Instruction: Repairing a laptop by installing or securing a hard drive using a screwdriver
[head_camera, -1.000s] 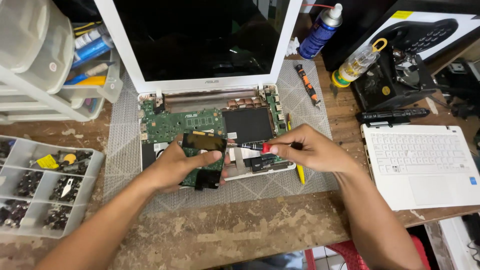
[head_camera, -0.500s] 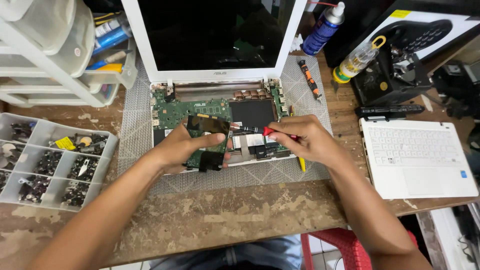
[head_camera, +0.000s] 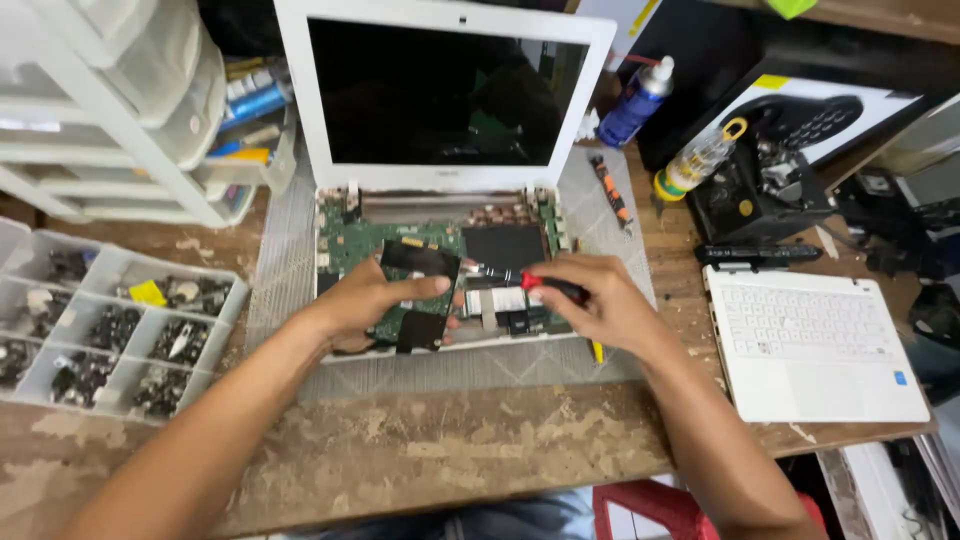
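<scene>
My left hand (head_camera: 375, 300) pinches up a small black flap (head_camera: 420, 262) over the green circuit board (head_camera: 400, 270); my right hand's (head_camera: 600, 305) fingers clamp a red-and-black screwdriver (head_camera: 530, 281), tip toward it. The white laptop (head_camera: 440, 190) already lies opened beyond, its white keyboard cover (head_camera: 815, 340) set aside; the board still sits inside.

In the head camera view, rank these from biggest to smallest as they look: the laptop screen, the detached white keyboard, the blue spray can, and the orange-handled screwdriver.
1. Laptop screen
2. Detached white keyboard
3. Blue spray can
4. Orange-handled screwdriver, narrowly: similar length, but much thinner.
</scene>
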